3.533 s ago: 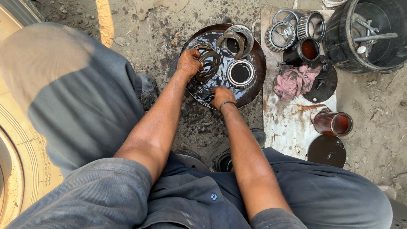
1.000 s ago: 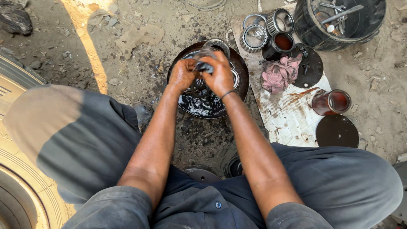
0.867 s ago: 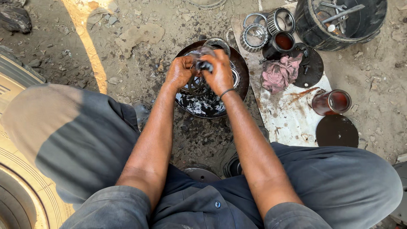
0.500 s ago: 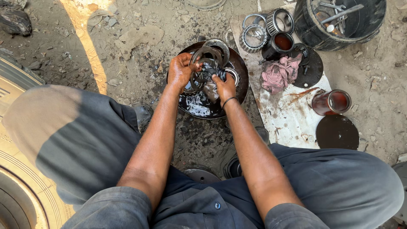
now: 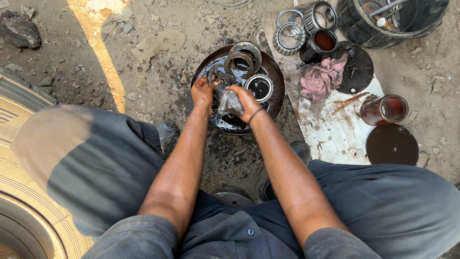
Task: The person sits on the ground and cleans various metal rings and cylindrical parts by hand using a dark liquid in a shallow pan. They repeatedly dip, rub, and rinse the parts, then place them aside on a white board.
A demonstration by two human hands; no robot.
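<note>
At frame centre, both hands, left [image 5: 202,92] and right [image 5: 245,100], clutch a dark oily rag [image 5: 228,101] above a round pan [image 5: 274,88] holding bearing rings [image 5: 259,87].

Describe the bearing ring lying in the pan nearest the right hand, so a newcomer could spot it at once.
Start at the round dark metal pan of black oily liquid on the dirt in front of the person's knees. Just past the right hand, at the pan's right side, lies a shiny silver ring with a dark centre. Its neighbours, flat dull grey rings, lie further up the pan.
</note>
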